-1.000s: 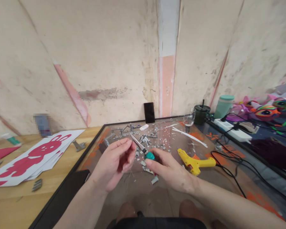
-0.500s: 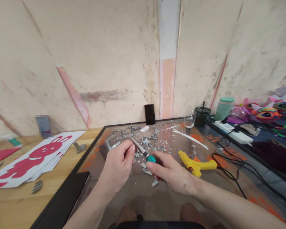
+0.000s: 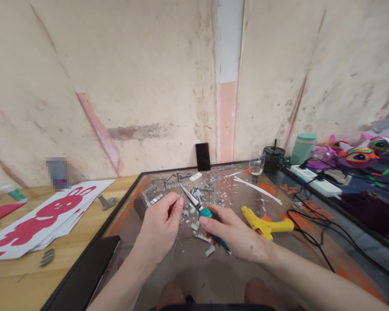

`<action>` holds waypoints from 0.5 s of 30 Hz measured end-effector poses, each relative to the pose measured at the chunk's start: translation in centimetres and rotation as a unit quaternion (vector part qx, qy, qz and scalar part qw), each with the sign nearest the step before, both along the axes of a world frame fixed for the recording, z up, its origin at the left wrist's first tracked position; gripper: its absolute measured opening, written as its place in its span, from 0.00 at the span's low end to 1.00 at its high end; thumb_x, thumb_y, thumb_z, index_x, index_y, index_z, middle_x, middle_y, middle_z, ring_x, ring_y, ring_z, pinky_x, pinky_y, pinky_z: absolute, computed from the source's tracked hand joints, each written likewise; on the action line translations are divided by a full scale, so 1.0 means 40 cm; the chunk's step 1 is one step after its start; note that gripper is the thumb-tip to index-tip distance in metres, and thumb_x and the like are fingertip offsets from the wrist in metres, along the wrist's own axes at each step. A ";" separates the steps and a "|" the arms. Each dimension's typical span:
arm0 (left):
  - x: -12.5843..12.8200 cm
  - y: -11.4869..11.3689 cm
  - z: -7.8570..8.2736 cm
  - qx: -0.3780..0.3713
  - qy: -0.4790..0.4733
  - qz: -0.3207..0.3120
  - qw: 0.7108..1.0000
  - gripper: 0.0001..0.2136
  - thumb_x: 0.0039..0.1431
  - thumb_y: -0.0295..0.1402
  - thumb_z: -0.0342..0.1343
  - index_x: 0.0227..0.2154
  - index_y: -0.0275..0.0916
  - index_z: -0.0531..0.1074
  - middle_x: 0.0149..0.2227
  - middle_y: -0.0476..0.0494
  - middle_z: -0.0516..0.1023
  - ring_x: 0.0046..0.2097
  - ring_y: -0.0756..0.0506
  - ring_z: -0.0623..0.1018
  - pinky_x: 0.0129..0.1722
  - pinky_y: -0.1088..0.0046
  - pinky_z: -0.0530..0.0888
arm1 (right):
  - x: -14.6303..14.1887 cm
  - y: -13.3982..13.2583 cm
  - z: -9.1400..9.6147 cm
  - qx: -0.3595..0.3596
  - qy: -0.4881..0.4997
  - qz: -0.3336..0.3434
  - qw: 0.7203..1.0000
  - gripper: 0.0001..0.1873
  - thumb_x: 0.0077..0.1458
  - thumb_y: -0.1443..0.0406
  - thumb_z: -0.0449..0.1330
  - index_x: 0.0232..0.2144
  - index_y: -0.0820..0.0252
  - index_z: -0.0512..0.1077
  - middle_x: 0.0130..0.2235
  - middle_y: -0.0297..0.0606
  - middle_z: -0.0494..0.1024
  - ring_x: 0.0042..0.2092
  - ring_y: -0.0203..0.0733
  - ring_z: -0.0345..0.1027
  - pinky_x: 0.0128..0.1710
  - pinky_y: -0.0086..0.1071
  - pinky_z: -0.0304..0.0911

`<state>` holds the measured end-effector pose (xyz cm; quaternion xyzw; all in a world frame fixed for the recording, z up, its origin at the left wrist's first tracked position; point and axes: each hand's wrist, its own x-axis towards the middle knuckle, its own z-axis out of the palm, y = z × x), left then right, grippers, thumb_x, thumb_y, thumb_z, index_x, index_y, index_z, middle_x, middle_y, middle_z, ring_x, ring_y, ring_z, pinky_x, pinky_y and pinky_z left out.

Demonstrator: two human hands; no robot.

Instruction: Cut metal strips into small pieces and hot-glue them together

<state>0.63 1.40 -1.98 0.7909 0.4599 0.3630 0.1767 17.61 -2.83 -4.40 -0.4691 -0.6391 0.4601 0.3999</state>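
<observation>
Both hands work close together above the glass counter (image 3: 188, 268). The right hand (image 3: 235, 237) is clenched around the teal grips of the pliers (image 3: 197, 206), whose long tapered metal nose angles up and away towards the left hand (image 3: 160, 226). That hand's thumb and fingertips are drawn into a tight pinch right at the nose tip. Whether anything sits in the pinch cannot be told. Small grey pieces (image 3: 194, 226), angular and dull like cut plastic, lie scattered under and just beyond both hands. A yellow glue gun (image 3: 267, 222), smooth and moulded, lies just to the right of the right hand, with a black cable (image 3: 311, 224) looping beyond it. A thin-stemmed wine glass (image 3: 256, 164) stands further off past the gun. Risks noted: the pointed nose sits against bare fingertips, so a slip could jab or nip skin. The counter surface is hard and slick, so a dropped piece would likely skate off among the identical fragments. A sweep of the right forearm could catch the cable or gun. Left of the left hand, flat white sheets with a red rabbit shape (image 3: 42, 216) lie on bare wood.
</observation>
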 end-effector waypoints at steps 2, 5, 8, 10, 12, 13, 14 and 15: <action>0.001 0.000 -0.003 0.025 0.016 0.009 1.000 0.15 0.59 0.38 0.41 0.19 0.41 0.56 0.17 0.54 0.58 0.21 0.50 0.61 0.24 0.74 0.56 | -0.001 0.000 0.000 -0.008 0.014 0.005 1.000 0.16 0.55 0.53 0.51 0.25 0.59 0.60 0.22 0.28 0.61 0.23 0.31 0.56 0.23 0.26 0.55; 0.001 0.004 -0.012 0.066 0.038 0.017 0.997 0.14 0.59 0.37 0.41 0.19 0.41 0.57 0.17 0.55 0.56 0.20 0.51 0.59 0.23 0.74 0.56 | -0.007 0.000 0.000 -0.042 0.058 0.015 0.997 0.18 0.52 0.50 0.52 0.25 0.58 0.60 0.21 0.27 0.62 0.20 0.29 0.55 0.20 0.26 0.54; 0.001 0.008 -0.015 0.082 0.031 0.025 0.996 0.13 0.58 0.36 0.43 0.19 0.40 0.59 0.17 0.54 0.58 0.20 0.51 0.59 0.23 0.75 0.55 | -0.013 -0.001 0.000 -0.095 0.113 0.028 0.989 0.21 0.48 0.47 0.54 0.26 0.58 0.59 0.21 0.27 0.64 0.18 0.29 0.56 0.18 0.25 0.53; 0.002 0.008 -0.010 0.025 -0.026 0.004 0.999 0.13 0.57 0.38 0.45 0.19 0.40 0.60 0.16 0.54 0.60 0.20 0.52 0.60 0.22 0.75 0.56 | -0.015 -0.002 -0.002 -0.108 0.130 0.032 0.985 0.21 0.48 0.46 0.54 0.26 0.58 0.59 0.21 0.27 0.64 0.18 0.29 0.56 0.18 0.25 0.52; 0.004 0.005 0.000 -0.113 -0.140 -0.043 0.983 0.13 0.56 0.40 0.46 0.21 0.39 0.63 0.16 0.53 0.63 0.19 0.52 0.60 0.19 0.77 0.55 | -0.013 -0.003 -0.006 -0.072 0.109 0.024 0.991 0.20 0.50 0.48 0.53 0.26 0.58 0.60 0.22 0.28 0.64 0.20 0.30 0.57 0.20 0.26 0.54; 0.005 0.003 0.005 -0.192 -0.206 -0.070 0.957 0.13 0.56 0.41 0.47 0.22 0.39 0.64 0.16 0.53 0.63 0.18 0.53 0.60 0.17 0.78 0.54 | -0.011 -0.005 -0.007 -0.037 0.083 0.014 0.996 0.19 0.52 0.49 0.53 0.26 0.59 0.60 0.23 0.28 0.63 0.22 0.30 0.57 0.22 0.26 0.54; 0.005 0.000 0.011 -0.263 -0.267 -0.096 0.922 0.12 0.56 0.41 0.48 0.23 0.38 0.65 0.15 0.53 0.63 0.16 0.54 0.58 0.16 0.79 0.52 | -0.009 -0.007 -0.008 0.001 0.052 0.002 0.999 0.18 0.53 0.50 0.52 0.26 0.59 0.61 0.24 0.29 0.63 0.24 0.31 0.57 0.24 0.27 0.55; 0.005 -0.003 0.016 -0.317 -0.318 -0.120 0.886 0.12 0.55 0.40 0.49 0.23 0.38 0.65 0.14 0.54 0.62 0.15 0.55 0.57 0.15 0.80 0.51 | -0.007 -0.009 -0.008 0.036 0.019 -0.011 0.999 0.17 0.54 0.51 0.52 0.27 0.59 0.61 0.25 0.29 0.63 0.26 0.32 0.57 0.26 0.27 0.55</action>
